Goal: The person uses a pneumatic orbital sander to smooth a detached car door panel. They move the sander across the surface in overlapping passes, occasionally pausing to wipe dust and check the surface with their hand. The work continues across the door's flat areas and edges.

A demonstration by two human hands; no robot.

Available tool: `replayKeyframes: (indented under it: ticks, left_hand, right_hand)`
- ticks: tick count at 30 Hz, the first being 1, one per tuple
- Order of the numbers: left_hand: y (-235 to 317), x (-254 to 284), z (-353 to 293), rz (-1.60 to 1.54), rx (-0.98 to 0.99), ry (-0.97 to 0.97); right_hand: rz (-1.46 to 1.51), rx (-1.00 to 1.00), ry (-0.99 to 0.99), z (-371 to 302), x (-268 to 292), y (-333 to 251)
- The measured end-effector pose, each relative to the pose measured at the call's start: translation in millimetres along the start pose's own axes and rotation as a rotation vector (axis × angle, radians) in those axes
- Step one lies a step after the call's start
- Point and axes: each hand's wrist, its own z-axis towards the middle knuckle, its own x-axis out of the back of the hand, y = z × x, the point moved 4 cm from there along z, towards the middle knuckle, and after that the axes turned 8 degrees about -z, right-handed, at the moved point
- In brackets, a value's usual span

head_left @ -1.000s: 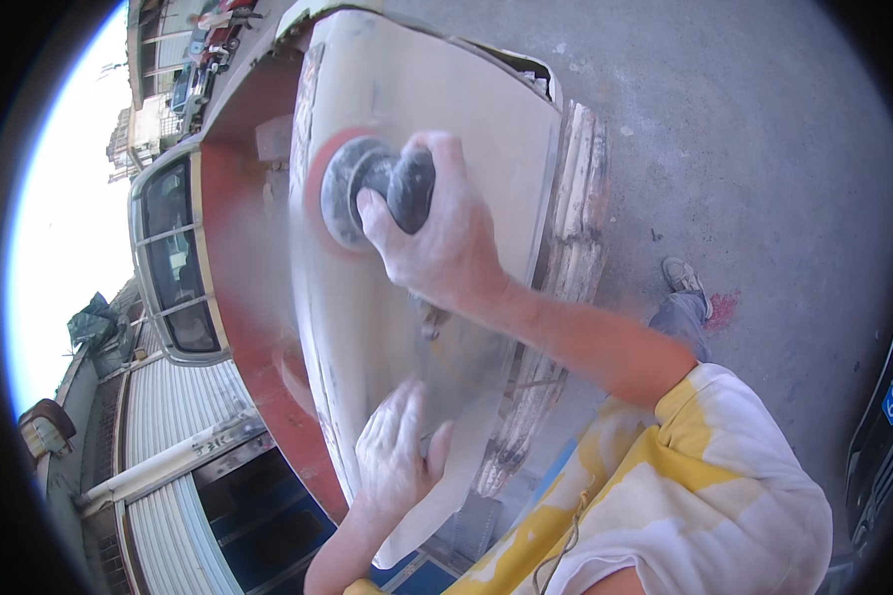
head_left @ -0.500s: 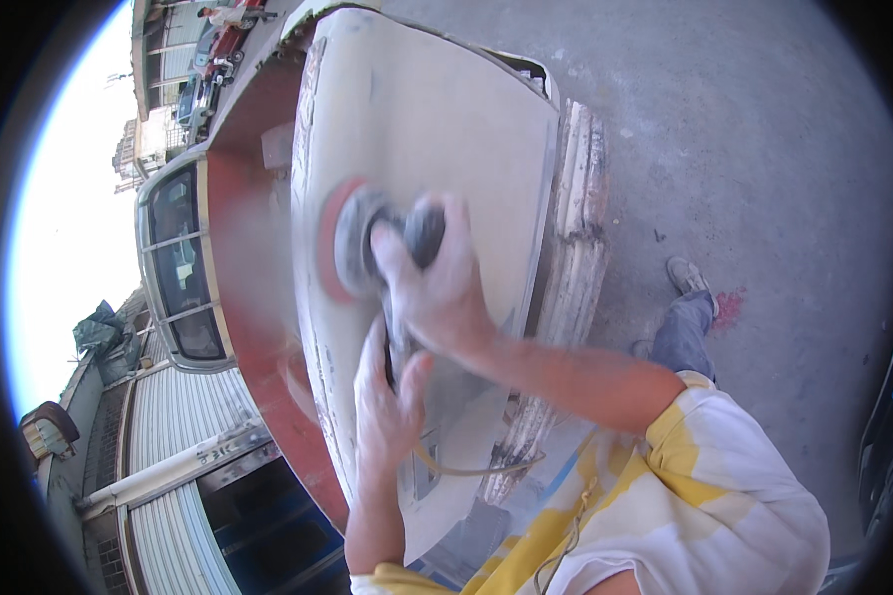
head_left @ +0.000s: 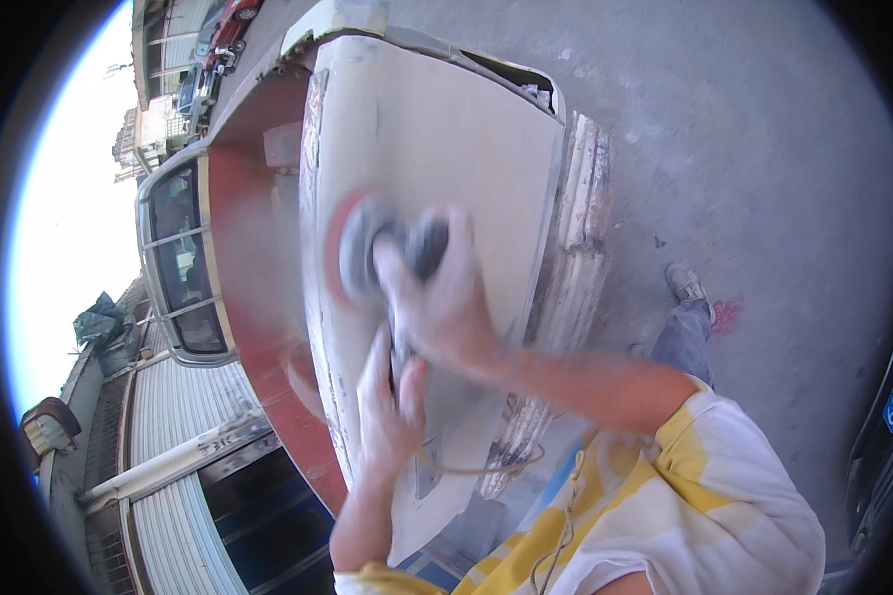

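Note:
A round sander (head_left: 359, 260) with a grey body and red pad edge lies against a pale, patchy vehicle panel (head_left: 466, 149), left of its middle. It is smeared by motion. My right hand (head_left: 442, 312) is wrapped over the sander's dark upper part, thumb on the near side. Just below, my left hand (head_left: 392, 416) is closed round the sander's rear handle, fingers on one side and thumb on the other. A thin yellowish hose (head_left: 486, 468) curves across the panel's lower part. Haze hangs beside the sander.
The red truck bed (head_left: 253, 258) and cab (head_left: 184, 263) lie left of the panel. A worn, flaking bumper (head_left: 575, 238) runs along its right edge. My shoe (head_left: 685, 283) stands on concrete (head_left: 764, 149). A dark car (head_left: 878, 466) is at far right.
My hands and the sander have shifted slightly right in the picture, still on the panel. The whole view has moved a little, showing more of the panel's far end. Both grips stay the same.

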Motion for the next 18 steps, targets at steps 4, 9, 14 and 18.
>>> replayKeyframes:
  ticks: [4,9,14,18]
  left_hand:
    - [48.8,-19.8,97.5,-0.1,-0.117,0.024]
    - [52.1,-18.9,105.6,-0.037,-0.134,0.069]
    - [1.8,-9.4,-2.5,-0.005,0.202,0.052]
    - [3.2,-16.0,6.1,0.0,0.072,0.122]
  right_hand:
    - [-0.086,0.225,0.132,114.2,12.8,-37.8]
    - [-0.106,0.211,0.114,123.1,13.4,-46.9]
    - [-0.137,-0.033,-0.09,0.3,7.1,-2.5]
    - [-0.134,-0.008,-0.085,6.5,6.1,7.9]
